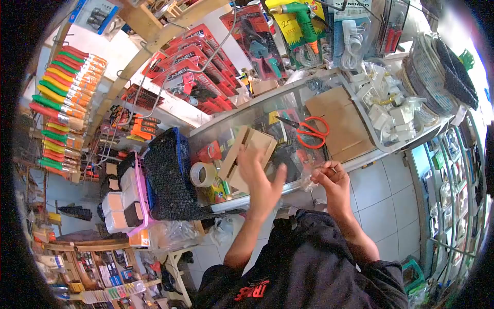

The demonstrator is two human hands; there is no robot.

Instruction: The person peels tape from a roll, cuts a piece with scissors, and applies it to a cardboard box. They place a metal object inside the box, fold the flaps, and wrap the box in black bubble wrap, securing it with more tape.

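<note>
My left hand (262, 183) is over the front edge of the glass counter, fingers spread and slightly blurred, nothing in it. Beneath and behind it lies a brown cardboard box (261, 141). To the right, my right hand (332, 183) pinches a small clear plastic piece (307, 182) at the counter's front edge. Scissors with orange handles (312, 132) rest on the glass between the box and a flat brown cardboard sheet (342, 123). A roll of tape (203, 174) sits left of my left hand.
The glass counter (242, 205) has a metal rim. A black mesh basket (172, 177) and a pink basket (140, 190) stand left. White electrical fittings (386, 105) pile up at the right. Packaged tools (257, 41) hang behind, and brushes (67, 103) hang at far left.
</note>
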